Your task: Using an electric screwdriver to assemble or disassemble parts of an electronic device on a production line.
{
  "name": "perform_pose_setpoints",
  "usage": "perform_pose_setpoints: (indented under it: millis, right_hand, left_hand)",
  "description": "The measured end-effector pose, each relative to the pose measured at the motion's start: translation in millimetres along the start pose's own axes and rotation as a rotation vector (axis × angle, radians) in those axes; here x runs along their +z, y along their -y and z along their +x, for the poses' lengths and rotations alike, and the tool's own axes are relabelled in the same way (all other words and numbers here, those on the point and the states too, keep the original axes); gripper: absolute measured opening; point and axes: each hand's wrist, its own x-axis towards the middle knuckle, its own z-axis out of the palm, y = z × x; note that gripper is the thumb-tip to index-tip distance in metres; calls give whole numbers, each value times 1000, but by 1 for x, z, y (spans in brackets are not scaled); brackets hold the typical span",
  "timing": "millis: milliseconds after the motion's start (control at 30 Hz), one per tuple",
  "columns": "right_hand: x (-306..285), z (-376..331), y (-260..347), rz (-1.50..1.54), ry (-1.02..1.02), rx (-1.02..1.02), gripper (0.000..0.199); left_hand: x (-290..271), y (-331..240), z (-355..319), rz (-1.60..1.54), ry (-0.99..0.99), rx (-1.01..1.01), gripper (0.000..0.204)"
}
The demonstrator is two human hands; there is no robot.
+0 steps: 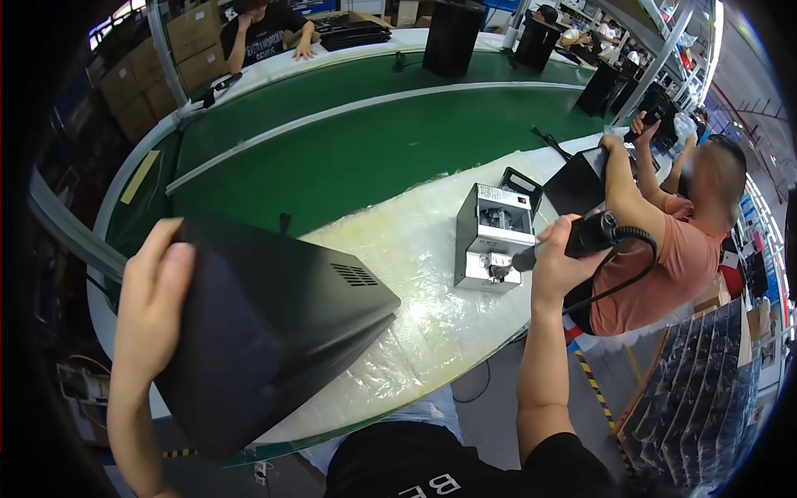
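Observation:
My left hand is closed over the far left edge of a large black box-shaped housing, which lies tilted on the worktop. A row of vent slots shows on its side. In my right hand is a black electric screwdriver with a coiled cable, its fingers wrapped around the body. The driver's tip end points left at the front of a silver screw feeder, close to its pick-up spot; whether they touch I cannot tell. Which screws, if any, sit on the bit is too small to make out.
Plastic film covers the pale worktop. Beyond it runs a green conveyor belt carrying black housings. A co-worker in a salmon shirt works close on my right beside a black panel. Another person sits across the belt.

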Motion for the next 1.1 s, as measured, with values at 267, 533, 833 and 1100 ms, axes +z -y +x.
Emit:
perform_pose_setpoints:
  millis: [267, 533, 833, 1100]
  right_hand:
    - [-2, -3, -5, -152, 75, 97, 27]
    - [29, 59, 71, 10, 187, 60, 28]
    - [155, 154, 186, 557, 340, -63, 27]
    - [210, 127, 195, 551, 466, -65, 28]
  left_hand:
    - [43, -30, 70, -43, 322, 178, 61]
    - [71, -38, 98, 82, 398, 348, 64]
    - [69, -41, 92, 62, 406, 273, 65]
    - [66, -42, 90, 91, 410, 226, 57]
